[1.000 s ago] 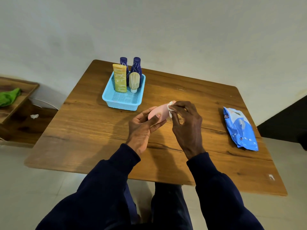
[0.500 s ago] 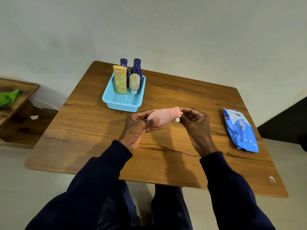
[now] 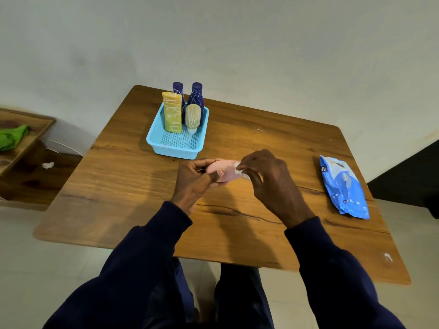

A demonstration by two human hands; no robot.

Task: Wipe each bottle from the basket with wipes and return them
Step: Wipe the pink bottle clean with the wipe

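My left hand (image 3: 196,180) grips a small pink bottle (image 3: 225,171), held sideways above the wooden table (image 3: 133,186). My right hand (image 3: 266,180) pinches a white wipe (image 3: 241,170) against the bottle's right end. Behind them stands a light blue basket (image 3: 177,143) holding a yellow tube (image 3: 172,112), a beige tube (image 3: 193,117) standing on its white cap, and two dark blue bottles (image 3: 196,96) at its back.
A blue pack of wipes (image 3: 343,187) lies at the table's right side. A low wooden shelf (image 3: 28,136) with a green cloth (image 3: 11,137) sits to the left, with a white scrap (image 3: 47,165) below it. The wall is right behind the table.
My right hand has come back over the pink bottle's right end with the wipe, after sliding off its tip. My left hand keeps holding the bottle, now turned slightly.
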